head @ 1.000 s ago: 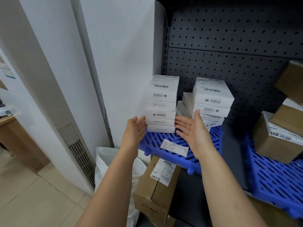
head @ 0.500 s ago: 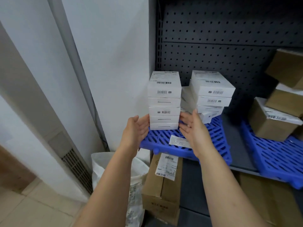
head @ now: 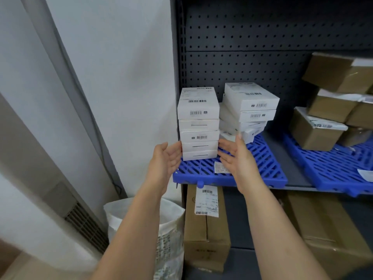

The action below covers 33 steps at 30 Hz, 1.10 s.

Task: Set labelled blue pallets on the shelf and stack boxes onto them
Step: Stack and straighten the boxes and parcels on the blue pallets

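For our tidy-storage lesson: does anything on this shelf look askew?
Yes. The right white stack on the left pallet is fanned, its boxes twisted out of line, unlike the squared stack beside it. The brown boxes lie tilted.

White boxes (head: 198,124) stacked upright (five high) on blue pallet (head: 264,168).

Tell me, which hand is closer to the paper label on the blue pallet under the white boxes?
Right. The right hand sits just beside the label, covering its edge. The left hand is farther off, at the left edge of the blue pallet.
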Motion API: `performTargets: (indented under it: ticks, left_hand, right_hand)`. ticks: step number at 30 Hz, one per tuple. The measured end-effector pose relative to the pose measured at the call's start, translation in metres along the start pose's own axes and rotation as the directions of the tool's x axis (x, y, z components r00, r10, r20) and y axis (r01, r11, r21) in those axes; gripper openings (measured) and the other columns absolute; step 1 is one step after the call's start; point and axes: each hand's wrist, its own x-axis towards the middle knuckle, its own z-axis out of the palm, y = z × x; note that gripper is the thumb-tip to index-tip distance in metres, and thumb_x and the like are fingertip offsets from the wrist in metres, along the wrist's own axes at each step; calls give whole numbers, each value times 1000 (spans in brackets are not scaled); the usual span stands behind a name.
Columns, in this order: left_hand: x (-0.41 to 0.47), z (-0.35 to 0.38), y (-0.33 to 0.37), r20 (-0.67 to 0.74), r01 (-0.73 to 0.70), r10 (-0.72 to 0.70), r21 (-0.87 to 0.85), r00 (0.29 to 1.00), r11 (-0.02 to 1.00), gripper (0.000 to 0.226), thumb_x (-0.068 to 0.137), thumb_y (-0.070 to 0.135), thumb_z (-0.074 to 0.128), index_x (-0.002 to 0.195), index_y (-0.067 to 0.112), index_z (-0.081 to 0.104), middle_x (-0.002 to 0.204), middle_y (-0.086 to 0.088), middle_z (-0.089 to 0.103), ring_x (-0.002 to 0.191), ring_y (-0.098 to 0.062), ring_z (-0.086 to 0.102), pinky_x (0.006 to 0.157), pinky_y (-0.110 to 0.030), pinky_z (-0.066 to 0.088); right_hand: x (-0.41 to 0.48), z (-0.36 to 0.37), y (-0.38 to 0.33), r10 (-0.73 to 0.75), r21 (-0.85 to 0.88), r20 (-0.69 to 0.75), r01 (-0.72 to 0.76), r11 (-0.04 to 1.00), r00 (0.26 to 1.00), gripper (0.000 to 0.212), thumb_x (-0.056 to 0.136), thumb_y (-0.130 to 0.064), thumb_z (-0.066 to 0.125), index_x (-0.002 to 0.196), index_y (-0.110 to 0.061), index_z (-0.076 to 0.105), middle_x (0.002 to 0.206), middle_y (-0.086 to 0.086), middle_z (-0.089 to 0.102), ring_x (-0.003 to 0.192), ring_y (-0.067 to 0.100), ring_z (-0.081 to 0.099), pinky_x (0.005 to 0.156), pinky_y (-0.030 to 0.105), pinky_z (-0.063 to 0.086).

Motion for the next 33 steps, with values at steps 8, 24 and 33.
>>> performTargets:
  ticks: [8,24,33]
  left_hand:
    - [10,9,2,60,-9,5,76,998,997,55,102,37,20,140,10,50,142,-6,53,133,-19,47,117,-35,30]
    - [15,1,1,56,-8,2,121,998,993,54,103,37,19,141,13,49,135,0,60,126,-14,54,112,-30,36]
    - [19,9,16,27,-79,78,49,997,996,52,103,35,21,142,12,48,141,-1,54,132,-15,48,116,-35,31]
  right_hand:
    - [-4,7,-4,-40,5,-97,41,999,994,55,98,-57,31,120,-18,62,116,-5,63,117,16,56,105,30,39]
    - [-5,12,-5,-31,23,-105,34,999,994,58,100,-53,29,134,-14,54,139,4,53,129,21,49,112,36,34]
    - [-1,14,-10,-138,-29,-109,136,990,984,51,101,-49,29,137,-20,51,135,-2,55,128,16,49,111,34,35]
